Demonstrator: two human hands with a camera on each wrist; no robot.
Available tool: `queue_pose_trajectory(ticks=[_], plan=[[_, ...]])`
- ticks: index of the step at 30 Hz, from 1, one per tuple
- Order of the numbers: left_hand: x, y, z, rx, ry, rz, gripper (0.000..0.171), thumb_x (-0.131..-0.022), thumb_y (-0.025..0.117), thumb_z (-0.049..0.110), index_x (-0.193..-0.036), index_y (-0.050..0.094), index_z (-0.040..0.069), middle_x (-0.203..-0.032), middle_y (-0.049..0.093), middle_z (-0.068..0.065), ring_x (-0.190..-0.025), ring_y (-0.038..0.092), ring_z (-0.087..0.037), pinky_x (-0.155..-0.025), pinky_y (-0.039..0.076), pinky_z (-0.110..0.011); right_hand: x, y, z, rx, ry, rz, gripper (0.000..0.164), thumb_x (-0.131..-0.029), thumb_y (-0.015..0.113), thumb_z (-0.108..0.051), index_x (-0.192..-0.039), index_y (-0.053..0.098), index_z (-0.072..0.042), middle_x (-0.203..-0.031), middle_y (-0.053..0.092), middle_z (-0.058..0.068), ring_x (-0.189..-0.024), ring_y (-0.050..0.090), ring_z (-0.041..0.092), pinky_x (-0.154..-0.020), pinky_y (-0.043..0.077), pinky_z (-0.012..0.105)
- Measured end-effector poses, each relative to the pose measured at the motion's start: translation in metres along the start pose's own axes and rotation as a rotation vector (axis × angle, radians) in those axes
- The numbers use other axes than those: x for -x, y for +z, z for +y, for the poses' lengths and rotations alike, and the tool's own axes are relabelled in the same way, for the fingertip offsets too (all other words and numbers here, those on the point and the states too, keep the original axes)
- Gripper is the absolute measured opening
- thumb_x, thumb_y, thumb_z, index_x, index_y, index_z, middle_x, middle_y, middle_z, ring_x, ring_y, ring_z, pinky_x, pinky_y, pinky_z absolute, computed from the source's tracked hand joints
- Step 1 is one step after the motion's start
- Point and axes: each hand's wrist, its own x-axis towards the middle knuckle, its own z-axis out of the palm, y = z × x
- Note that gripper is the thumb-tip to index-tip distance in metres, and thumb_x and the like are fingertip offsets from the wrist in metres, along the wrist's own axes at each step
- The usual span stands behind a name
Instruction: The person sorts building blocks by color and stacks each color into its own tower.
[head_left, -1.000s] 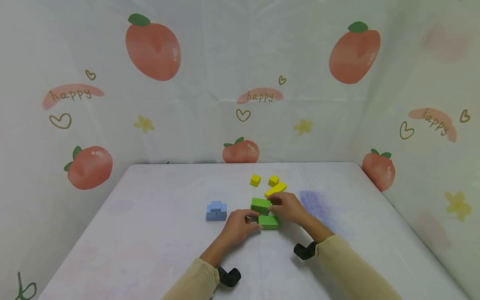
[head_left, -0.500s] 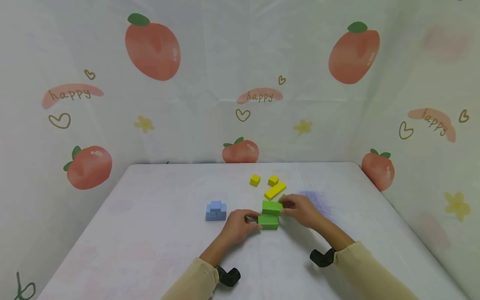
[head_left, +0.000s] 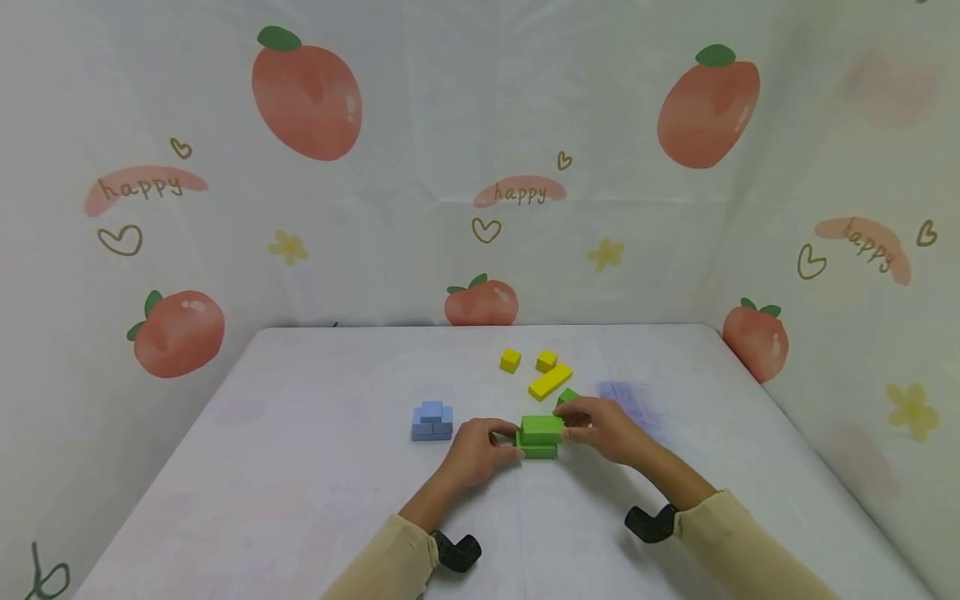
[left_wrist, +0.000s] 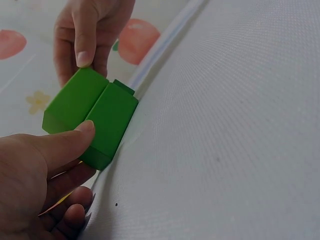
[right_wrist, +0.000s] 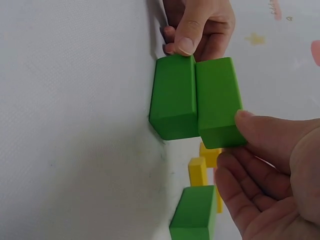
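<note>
Lower green block [head_left: 538, 452] sits right of the blue stack [head_left: 432, 422] on the table [head_left: 300, 467], left end pinched by the left hand [head_left: 476, 454]; upper green block [head_left: 542, 428], higher in the head view half a second ago, now lies over it, apparently making a second layer, right end pinched by the right hand [head_left: 609, 432].

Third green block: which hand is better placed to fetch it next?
The right hand, I'd judge: the third green block lies near it, while the left hand grips the lower block at the other end. The right would first release the upper block.
</note>
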Motion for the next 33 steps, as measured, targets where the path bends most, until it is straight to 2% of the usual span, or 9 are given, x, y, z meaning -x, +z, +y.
queue_pose_trajectory(ticks=[26, 33], plan=[[-0.0008, -0.0003, 0.0005, 0.003, -0.009, 0.012, 0.037, -0.080, 0.081, 0.022, -0.113, 0.072, 0.010, -0.102, 0.069, 0.004, -0.078, 0.053, -0.011, -0.068, 0.045, -0.028, 0.0008, 0.0018, -0.0057, -0.022, -0.026, -0.013, 0.031, -0.087, 0.072, -0.006, -0.116, 0.067, 0.002, -0.100, 0.067, 0.002, -0.087, 0.060, 0.016, -0.077, 0.051, 0.029], [0.0003, 0.0006, 0.0013, 0.003, -0.014, 0.010, 0.037, -0.080, 0.081, 0.022, -0.113, 0.072, 0.010, -0.102, 0.069, 0.004, -0.077, 0.053, -0.011, -0.067, 0.044, -0.028, 0.0001, -0.0013, -0.0014, -0.022, -0.044, 0.001, 0.033, -0.088, 0.071, -0.010, -0.117, 0.065, 0.005, -0.105, 0.067, 0.010, -0.089, 0.061, 0.019, -0.079, 0.051, 0.032]])
